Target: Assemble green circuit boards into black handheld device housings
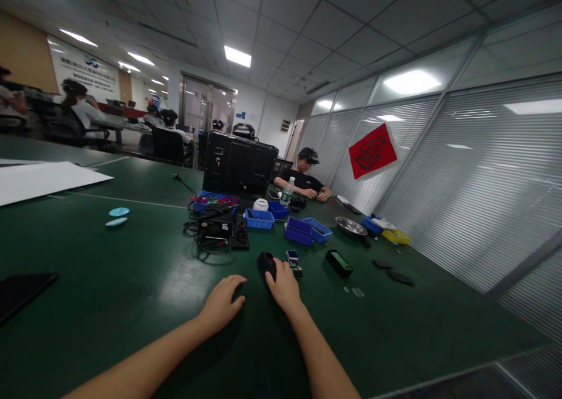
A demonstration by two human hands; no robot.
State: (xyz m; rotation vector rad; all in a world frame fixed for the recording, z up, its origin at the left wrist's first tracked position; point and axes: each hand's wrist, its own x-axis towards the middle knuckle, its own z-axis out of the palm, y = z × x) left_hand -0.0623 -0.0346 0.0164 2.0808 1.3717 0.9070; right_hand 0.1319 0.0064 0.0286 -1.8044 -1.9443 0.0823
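Both my forearms reach out over a dark green table (pixel 109 282). My left hand (pixel 222 305) rests palm down on the tabletop with its fingers loosely curled and nothing in it. Just to its right, my right hand (pixel 283 282) curls its fingers round a small black object (pixel 266 264) on the table. A small device with a blue screen (pixel 292 258) lies right beside that hand. A little further right sits a black box with a green label (pixel 338 263).
Beyond my hands lie a cable tangle with black gear (pixel 215 229), blue bins (pixel 302 230), a metal bowl (pixel 350 227), a yellow tray (pixel 396 236) and a big black case (pixel 239 165). A seated person (pixel 305 179) works at the far end. White sheet (pixel 39 179) and phone (pixel 21 291) lie left.
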